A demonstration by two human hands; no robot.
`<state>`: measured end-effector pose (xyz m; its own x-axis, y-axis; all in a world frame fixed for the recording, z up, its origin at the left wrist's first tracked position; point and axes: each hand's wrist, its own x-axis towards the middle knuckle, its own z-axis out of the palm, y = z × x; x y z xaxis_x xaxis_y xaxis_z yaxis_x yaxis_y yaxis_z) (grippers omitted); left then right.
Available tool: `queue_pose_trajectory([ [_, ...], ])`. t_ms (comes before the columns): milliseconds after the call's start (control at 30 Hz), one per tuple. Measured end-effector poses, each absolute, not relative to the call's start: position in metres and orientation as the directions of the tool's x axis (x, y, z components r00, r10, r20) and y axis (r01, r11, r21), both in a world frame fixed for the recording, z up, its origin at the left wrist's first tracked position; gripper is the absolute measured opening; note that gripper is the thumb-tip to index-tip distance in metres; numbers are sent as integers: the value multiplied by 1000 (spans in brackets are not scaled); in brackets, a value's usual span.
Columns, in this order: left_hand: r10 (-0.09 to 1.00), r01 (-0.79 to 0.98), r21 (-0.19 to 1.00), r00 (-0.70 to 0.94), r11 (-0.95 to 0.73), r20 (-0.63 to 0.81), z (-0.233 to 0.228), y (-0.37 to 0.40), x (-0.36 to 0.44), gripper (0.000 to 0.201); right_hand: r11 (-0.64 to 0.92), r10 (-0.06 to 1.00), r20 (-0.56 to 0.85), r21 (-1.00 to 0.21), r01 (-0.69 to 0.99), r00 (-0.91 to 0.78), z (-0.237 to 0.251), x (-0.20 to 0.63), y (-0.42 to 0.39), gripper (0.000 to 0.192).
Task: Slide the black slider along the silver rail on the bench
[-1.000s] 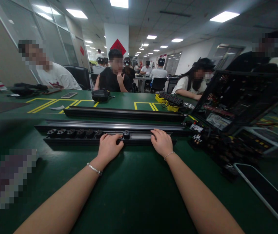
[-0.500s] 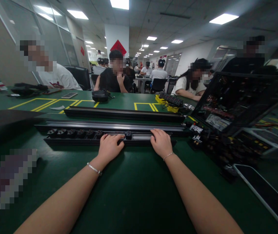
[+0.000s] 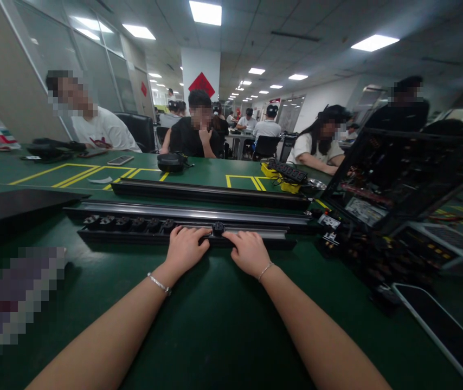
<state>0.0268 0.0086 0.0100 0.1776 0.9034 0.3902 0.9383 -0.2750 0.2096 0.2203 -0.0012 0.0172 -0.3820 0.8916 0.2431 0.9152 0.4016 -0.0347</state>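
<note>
A long black channel strip (image 3: 268,236) lies across the green table (image 3: 215,319) in front of me. Several black socket modules (image 3: 126,222) sit in a row in its left half. One more black module (image 3: 217,228) sits alone near the middle. My left hand (image 3: 185,247) rests on the strip just left of that module, fingers curled on the rail. My right hand (image 3: 246,251) rests on the strip just right of it, fingertips touching the module. Both wrists wear thin bracelets.
Two more long black strips (image 3: 199,212) (image 3: 211,190) lie parallel behind. A black open-frame case (image 3: 398,173) full of parts stands at the right, with a dark panel (image 3: 443,325) near the front right. Several people sit at the far side. A black pouch (image 3: 171,161) and a yellow tray (image 3: 280,176) lie beyond.
My right hand has slid left along the strip, from its right part to the lone module. My left hand stays put. The view has tilted slightly.
</note>
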Motion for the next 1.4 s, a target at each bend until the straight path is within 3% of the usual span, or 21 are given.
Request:
queue_pose_trajectory([
  [433,892,944,175,190,-282,411,7,7,28,43,398,899,211,-22,917,-384,21,221,3,49],
  [1400,904,948,165,193,-272,381,10,6,27,34,402,902,200,-70,913,-382,29,239,7,43],
])
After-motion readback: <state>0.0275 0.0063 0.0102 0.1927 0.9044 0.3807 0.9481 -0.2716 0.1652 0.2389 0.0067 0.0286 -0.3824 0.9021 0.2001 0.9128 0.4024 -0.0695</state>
